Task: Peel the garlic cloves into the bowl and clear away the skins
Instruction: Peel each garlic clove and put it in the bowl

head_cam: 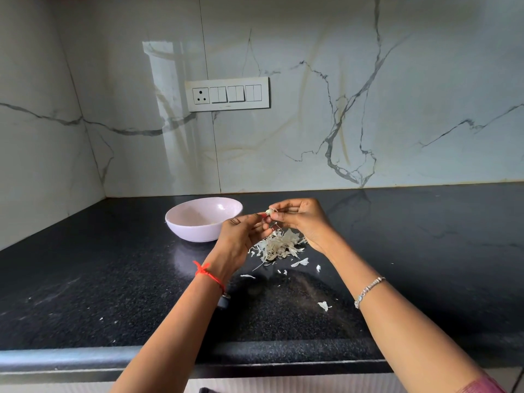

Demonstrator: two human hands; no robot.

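A small pale garlic clove (269,212) is held up between both hands above the black counter. My right hand (300,219) pinches it from the right with curled fingers, and my left hand (241,236) pinches at it from the left. Under the hands lies a heap of papery white skins (279,245). A pale pink bowl (184,222) stands just left of my left hand; what it holds is hard to make out.
Loose skin scraps (324,305) lie scattered on the black granite counter (113,279) toward its front edge. A marble-patterned wall with a switch panel (228,93) rises behind. The counter ends in a corner at the left.
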